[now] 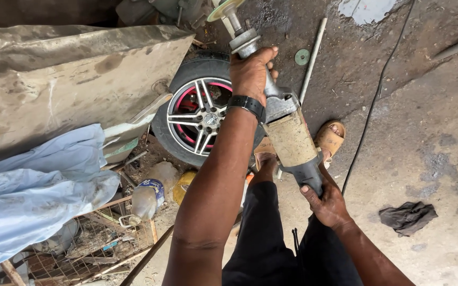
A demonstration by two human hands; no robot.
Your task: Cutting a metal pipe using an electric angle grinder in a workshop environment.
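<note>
Left hand clamped round the grinder neck, right hand clenched on its rear grip, held in the air above the wheel. Risky: bare spindle near fingers, cord trailing by sandalled feet, likely snag or trip.

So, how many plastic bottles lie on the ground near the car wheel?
2: a clear plastic bottle with a blue label beside the wire cage, and a yellow plastic bottle right of it. More may be hidden behind the left forearm.
</note>
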